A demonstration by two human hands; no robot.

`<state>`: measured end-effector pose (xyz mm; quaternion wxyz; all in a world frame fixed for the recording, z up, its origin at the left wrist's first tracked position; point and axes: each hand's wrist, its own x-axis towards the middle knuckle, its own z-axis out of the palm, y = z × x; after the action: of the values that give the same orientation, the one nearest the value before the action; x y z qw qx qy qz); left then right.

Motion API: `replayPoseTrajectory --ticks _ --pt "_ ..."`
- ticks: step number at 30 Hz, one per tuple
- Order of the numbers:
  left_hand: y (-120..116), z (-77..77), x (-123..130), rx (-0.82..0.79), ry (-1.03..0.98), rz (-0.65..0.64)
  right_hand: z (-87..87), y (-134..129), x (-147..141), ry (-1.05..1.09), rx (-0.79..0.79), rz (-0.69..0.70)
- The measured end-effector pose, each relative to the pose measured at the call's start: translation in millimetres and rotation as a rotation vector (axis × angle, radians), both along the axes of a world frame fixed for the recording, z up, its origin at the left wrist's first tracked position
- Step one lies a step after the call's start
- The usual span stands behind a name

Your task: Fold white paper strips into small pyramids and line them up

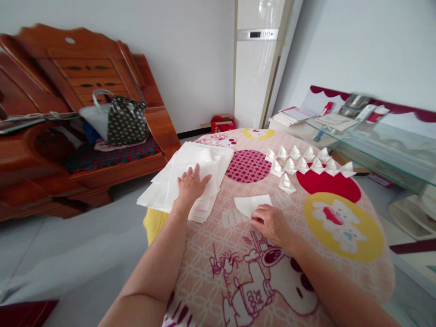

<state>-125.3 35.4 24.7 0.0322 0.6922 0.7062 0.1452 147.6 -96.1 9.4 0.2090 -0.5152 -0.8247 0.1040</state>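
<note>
My left hand [192,184] rests with spread fingers on a loose stack of white paper sheets [158,190] at the table's left side. My right hand [267,220] has its fingers curled together at the lower edge of a small white paper piece [250,203], which lies on the patterned tablecloth. Beyond my right hand stand several folded white paper shapes with pointed tops, in rows; one of them [287,184] sits nearer to me, apart from the rows.
The round table has a pink cloth [211,254]. At the right, a glass shelf [384,154] holds papers and metal bowls. A wooden bench [112,168] with a dotted bag [126,120] stands at the left. A white cabinet-like unit [254,77] stands behind.
</note>
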Motion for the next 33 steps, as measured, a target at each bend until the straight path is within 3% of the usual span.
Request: replayPoseTrajectory --ticks 2,8,18,27,33 --pt "-4.1 1.3 2.2 -0.063 0.054 0.000 -0.6 0.5 -0.6 -0.008 -0.003 -0.005" --pt "-13.5 -2.3 19.8 -0.121 0.142 -0.175 -2.6 1.1 -0.5 -0.031 -0.007 -0.014" --pt "-24.0 -7.5 35.1 -0.148 0.137 -0.357 -7.4 0.8 -0.5 -0.066 0.032 0.014" --pt "-13.3 4.0 -3.3 -0.354 0.157 -0.715 -8.0 1.7 1.4 0.004 0.060 0.009" --pt "-8.5 0.3 -2.1 -0.283 0.154 -0.722 -10.4 2.0 3.7 0.079 0.067 0.016"
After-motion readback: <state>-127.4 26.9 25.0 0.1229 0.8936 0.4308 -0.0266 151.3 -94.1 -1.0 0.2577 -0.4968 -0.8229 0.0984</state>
